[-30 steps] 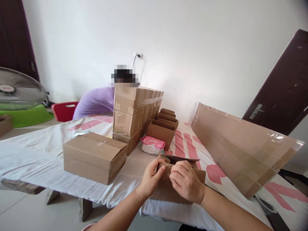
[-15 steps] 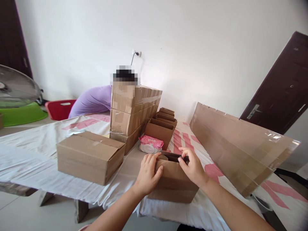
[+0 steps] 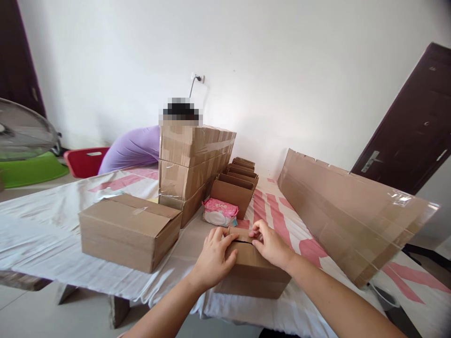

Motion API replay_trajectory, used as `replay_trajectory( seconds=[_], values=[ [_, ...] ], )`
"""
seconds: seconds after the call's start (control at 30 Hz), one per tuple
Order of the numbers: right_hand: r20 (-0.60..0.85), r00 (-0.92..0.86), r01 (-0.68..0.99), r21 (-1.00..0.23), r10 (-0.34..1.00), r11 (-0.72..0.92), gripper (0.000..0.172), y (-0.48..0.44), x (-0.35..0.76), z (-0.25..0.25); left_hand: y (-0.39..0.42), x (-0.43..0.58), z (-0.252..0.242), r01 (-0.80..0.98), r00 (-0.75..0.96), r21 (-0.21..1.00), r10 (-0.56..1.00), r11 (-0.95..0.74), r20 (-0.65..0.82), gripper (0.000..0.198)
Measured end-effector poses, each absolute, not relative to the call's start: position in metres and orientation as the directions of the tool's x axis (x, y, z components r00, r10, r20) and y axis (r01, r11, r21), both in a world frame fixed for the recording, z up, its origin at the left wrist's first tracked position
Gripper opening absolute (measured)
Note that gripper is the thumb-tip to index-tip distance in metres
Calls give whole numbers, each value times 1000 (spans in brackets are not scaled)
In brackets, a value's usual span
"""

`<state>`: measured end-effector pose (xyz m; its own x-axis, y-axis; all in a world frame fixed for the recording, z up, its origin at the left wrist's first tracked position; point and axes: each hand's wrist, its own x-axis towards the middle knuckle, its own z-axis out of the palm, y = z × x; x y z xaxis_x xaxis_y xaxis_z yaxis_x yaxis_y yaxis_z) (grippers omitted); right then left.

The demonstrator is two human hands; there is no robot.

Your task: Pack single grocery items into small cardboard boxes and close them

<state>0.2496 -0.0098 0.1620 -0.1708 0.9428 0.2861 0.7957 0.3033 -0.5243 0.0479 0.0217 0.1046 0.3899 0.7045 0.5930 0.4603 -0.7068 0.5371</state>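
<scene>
A small brown cardboard box (image 3: 252,279) sits near the table's front edge, its top flaps folded inward with a dark slit between them. Over the left part of its top lies my left hand (image 3: 213,256), fingers stretched and thumb apart, pressing on the flaps. My right hand (image 3: 271,244) is at the right of the slit, its thumb and curled fingers closed about the flap edge. The inside of the box is hidden. Just behind it lies a pink and white wipes pack (image 3: 220,211).
A closed cardboard box (image 3: 121,225) stands at left. Behind it, taped boxes (image 3: 176,178) are stacked in a row. Several open boxes (image 3: 230,192) line up beside them. A large cardboard sheet (image 3: 338,202) leans at right. A person in a purple top (image 3: 134,145) bends behind the stack.
The top flaps have come down, narrowing the opening to a slit. My right hand has moved left and down with the flap; my left hand has stayed on the box's left side.
</scene>
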Motion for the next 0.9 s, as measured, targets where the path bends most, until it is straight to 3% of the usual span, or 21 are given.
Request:
replay_trajectory(
  seconds=[0.27,0.53,0.7,0.9],
  values=[
    [370,-267,750,-500,890,433,41,-6,231,156,21,46,104,396,409,584,705,-709,579,40],
    [362,-380,807,-319,851,496,54,-4,214,164,23,47,103,366,415,587,692,-722,591,48],
    [295,-378,848,-271,878,456,48,-6,216,168,22,46,106,388,436,590,704,-709,560,46],
    [366,-349,837,-293,863,463,42,-7,222,163,22,47,105,370,417,600,704,-709,575,45]
  ],
)
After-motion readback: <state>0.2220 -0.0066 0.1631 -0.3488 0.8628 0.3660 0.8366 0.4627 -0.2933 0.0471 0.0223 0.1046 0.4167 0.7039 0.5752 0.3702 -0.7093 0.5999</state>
